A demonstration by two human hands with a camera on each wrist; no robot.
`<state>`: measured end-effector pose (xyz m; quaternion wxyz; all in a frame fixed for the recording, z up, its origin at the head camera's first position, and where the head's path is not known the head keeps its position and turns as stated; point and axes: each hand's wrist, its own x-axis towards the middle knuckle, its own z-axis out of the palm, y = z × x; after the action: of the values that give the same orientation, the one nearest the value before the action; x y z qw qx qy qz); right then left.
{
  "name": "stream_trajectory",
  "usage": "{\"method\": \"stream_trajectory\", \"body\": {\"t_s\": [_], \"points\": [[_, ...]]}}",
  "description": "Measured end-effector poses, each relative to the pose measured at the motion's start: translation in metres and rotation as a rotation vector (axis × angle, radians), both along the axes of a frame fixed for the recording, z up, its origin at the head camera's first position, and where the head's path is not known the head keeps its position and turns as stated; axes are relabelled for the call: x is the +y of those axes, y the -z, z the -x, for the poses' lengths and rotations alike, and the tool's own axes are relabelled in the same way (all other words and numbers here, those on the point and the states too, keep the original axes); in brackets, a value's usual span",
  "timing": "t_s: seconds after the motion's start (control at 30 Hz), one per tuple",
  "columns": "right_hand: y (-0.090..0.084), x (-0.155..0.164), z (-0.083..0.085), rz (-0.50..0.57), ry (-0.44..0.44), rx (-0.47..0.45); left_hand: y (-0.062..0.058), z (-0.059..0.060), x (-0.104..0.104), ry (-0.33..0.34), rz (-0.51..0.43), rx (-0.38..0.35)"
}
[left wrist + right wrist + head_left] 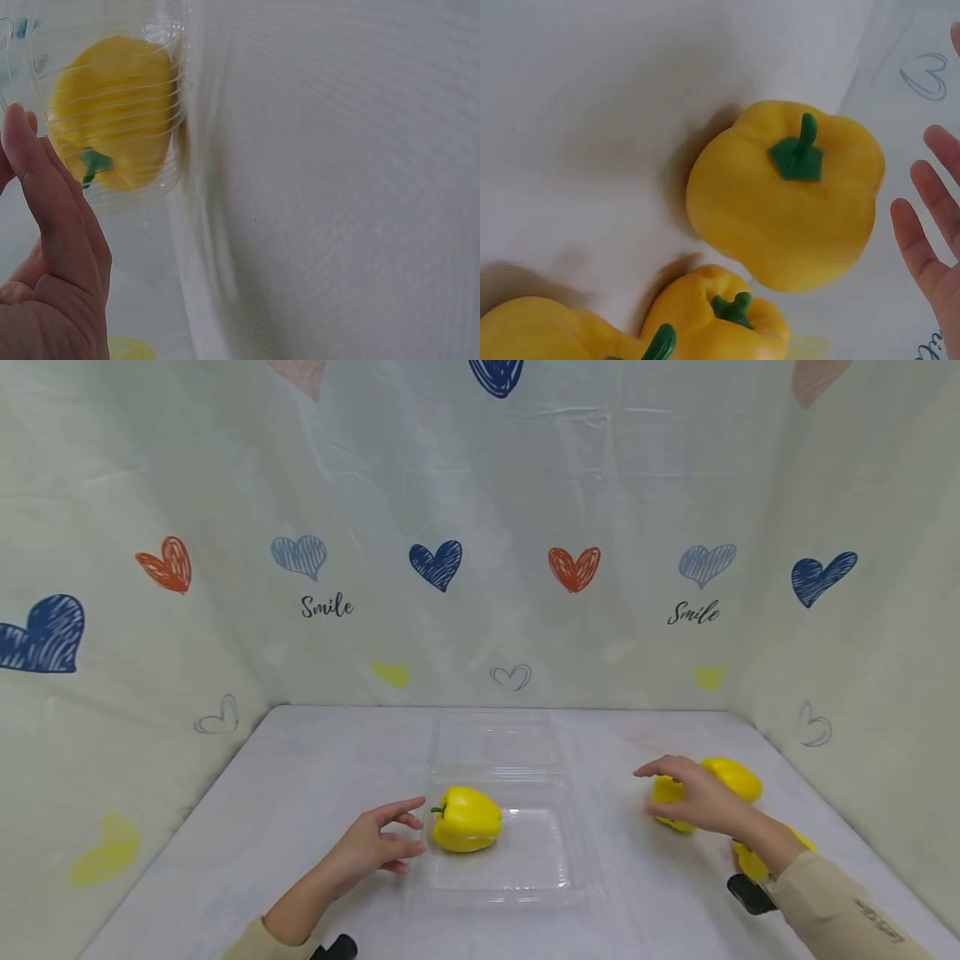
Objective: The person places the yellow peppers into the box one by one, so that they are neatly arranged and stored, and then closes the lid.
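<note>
A yellow bell pepper point(468, 820) with a green stem lies on its side in the left part of a clear plastic clamshell box point(527, 893). Beside the box's left wall is my left hand point(372, 842), fingers spread loosely and holding nothing; the left wrist view shows the pepper point(112, 112) through the ribbed wall. To the right, my right hand point(693, 795) hovers over a second pepper point(667, 789), partly covering it. Its fingers are extended and apart from the pepper point(787, 202) in the right wrist view.
Two more peppers lie at the right: one farther back point(733, 778), another partly behind my right forearm point(752, 862). The box's transparent lid point(495, 739) is folded open toward the back. A heart-printed curtain point(510, 493) encloses the white table point(330, 752) at the back and sides.
</note>
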<state>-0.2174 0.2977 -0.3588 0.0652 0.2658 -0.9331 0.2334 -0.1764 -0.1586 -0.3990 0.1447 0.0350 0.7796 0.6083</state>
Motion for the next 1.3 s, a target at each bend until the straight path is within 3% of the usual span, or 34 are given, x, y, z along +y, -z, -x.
{"method": "stream_trajectory", "body": {"t_s": [0.63, 0.97, 1.3], "points": [[-0.007, 0.036, -0.005, -0.045, 0.053, -0.095, -0.001, 0.001, 0.002, -0.007, 0.018, -0.009], [-0.008, 0.047, -0.003, -0.115, -0.019, -0.126, -0.002, 0.0, 0.002, -0.004, 0.005, -0.017], [-0.003, 0.04, 0.001, -0.116, 0.113, -0.115, -0.003, 0.0, 0.002, -0.004, 0.009, -0.014]]}}
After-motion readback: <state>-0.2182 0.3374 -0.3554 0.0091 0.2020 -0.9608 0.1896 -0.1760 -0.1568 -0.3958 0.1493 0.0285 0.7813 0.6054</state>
